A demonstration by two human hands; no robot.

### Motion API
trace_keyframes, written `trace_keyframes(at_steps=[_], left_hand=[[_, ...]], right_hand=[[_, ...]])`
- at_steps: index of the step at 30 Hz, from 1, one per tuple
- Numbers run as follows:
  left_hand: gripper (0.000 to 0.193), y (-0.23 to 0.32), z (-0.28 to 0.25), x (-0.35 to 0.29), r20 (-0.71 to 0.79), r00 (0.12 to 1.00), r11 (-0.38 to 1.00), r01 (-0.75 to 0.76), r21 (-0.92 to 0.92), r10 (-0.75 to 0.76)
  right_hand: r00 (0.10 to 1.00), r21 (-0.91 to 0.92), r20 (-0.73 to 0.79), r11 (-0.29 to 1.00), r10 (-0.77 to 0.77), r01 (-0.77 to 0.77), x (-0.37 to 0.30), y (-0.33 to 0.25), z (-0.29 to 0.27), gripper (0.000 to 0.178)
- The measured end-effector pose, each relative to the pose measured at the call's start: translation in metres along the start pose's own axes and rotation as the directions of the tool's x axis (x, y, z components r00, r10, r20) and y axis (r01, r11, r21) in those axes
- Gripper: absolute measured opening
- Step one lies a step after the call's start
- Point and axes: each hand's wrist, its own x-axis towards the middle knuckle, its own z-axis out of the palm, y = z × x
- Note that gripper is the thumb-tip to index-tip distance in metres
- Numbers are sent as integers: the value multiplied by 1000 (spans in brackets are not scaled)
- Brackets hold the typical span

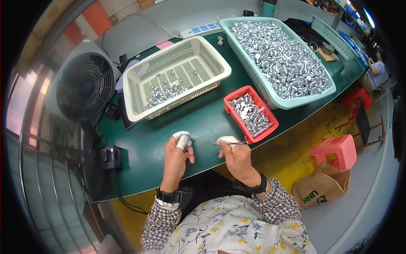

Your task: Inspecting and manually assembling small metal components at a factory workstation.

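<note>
My left hand (174,157) is over the near part of the green table, its thumb and a finger wrapped in white covers. Those fingertips are pinched on a small silvery metal part, mostly hidden by them. To its right, my right hand (237,158) grips a thin, pointed metal tool (240,143), one finger also covered in white. The tool's tip points toward my left hand, with a gap between them. Just beyond my right hand stands a red plastic basket (274,125) filled with similar small metal parts (253,115).
A cream basket (220,77) with a few parts stands at the far left; a pale-green basket (270,98) heaped with parts is at the far right. A fan (84,86) stands left, near a small black device (111,158). A pink stool (338,152) and paper bag (323,184) are right.
</note>
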Motion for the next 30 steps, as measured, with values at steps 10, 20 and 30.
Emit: trace_keyframes(at_steps=[10, 20, 30], left_hand=[[14, 28, -16, -9, -50, 989, 921, -113, 372, 142], [12, 21, -30, -9, 114, 873, 370, -315, 874, 474], [15, 16, -46, -18, 52, 995, 834, -95, 543, 80]], right_hand=[[999, 117, -20, 992, 50, -47, -7, -6, 8, 16], [999, 126, -4, 991, 43, -43, -12, -6, 12, 15], [999, 129, 14, 990, -52, 50, -11, -21, 12, 12]])
